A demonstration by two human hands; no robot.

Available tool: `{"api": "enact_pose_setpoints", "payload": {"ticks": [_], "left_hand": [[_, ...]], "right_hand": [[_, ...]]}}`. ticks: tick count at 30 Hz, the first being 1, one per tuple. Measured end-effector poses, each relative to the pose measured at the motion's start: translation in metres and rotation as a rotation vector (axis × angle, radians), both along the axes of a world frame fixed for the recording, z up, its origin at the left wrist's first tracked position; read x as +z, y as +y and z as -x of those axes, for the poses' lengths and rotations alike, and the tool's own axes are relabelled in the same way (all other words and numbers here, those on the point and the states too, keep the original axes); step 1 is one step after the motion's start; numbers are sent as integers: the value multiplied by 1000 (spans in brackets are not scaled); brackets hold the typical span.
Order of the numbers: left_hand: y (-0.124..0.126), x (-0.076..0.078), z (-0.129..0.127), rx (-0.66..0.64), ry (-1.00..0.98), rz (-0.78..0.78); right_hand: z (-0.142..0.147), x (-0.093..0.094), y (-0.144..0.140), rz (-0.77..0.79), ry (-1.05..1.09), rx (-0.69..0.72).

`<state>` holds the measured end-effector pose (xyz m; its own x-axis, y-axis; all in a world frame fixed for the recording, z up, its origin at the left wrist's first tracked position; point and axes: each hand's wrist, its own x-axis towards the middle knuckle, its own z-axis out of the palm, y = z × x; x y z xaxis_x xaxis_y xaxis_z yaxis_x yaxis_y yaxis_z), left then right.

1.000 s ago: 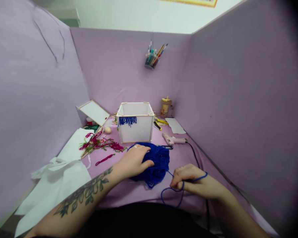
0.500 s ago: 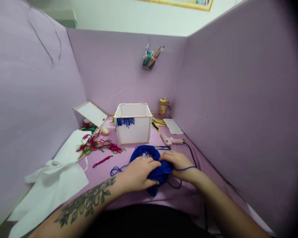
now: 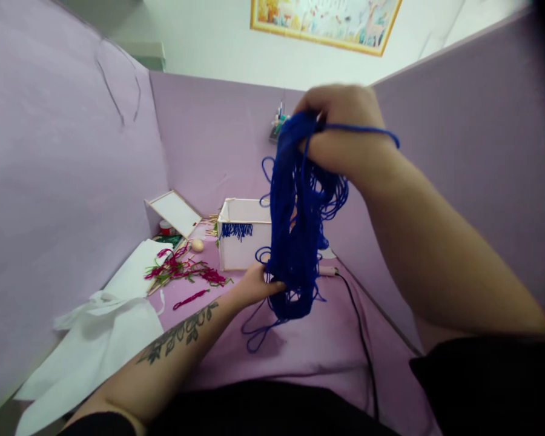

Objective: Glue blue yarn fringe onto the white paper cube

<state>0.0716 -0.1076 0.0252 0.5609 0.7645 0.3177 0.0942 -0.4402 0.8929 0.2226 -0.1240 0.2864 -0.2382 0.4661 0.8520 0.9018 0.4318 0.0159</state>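
A skein of blue yarn (image 3: 295, 230) hangs in the air in front of me. My right hand (image 3: 345, 136) is raised high and grips its top, with one strand looped round the wrist. My left hand (image 3: 254, 284) holds the skein's lower end just above the purple table (image 3: 318, 345). Loose blue loops trail down to the table surface. Behind the yarn stands a white open box (image 3: 243, 236) with a blue yarn fringe on its front rim.
Pink and green yarn scraps (image 3: 181, 269) lie left of the box, beside white paper sheets (image 3: 104, 327). A small framed white panel (image 3: 175, 212) leans at the back left. A black cable (image 3: 361, 339) runs along the right. Purple partition walls enclose the desk.
My right hand has lifted the blue yarn from the table high into the air, stretching the bundle out. My left hand stayed low on its bottom end. The camera tilted up.
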Motion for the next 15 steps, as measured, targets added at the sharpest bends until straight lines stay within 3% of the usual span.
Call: {"api": "enact_pose_setpoints", "payload": {"ticks": [3, 5, 7, 10, 15], "left_hand": [[8, 6, 17, 67, -242, 173], [14, 14, 45, 135, -412, 268], [18, 26, 81, 216, -536, 275], [18, 53, 132, 266, -621, 139], [15, 104, 171, 67, -476, 64]], "right_hand": [[3, 27, -3, -80, 111, -67], [-3, 30, -6, -23, 212, -99], [-13, 22, -6, 110, 319, -123], [-36, -3, 5, 338, 419, -148], [-70, -40, 31, 540, 426, -208]]}}
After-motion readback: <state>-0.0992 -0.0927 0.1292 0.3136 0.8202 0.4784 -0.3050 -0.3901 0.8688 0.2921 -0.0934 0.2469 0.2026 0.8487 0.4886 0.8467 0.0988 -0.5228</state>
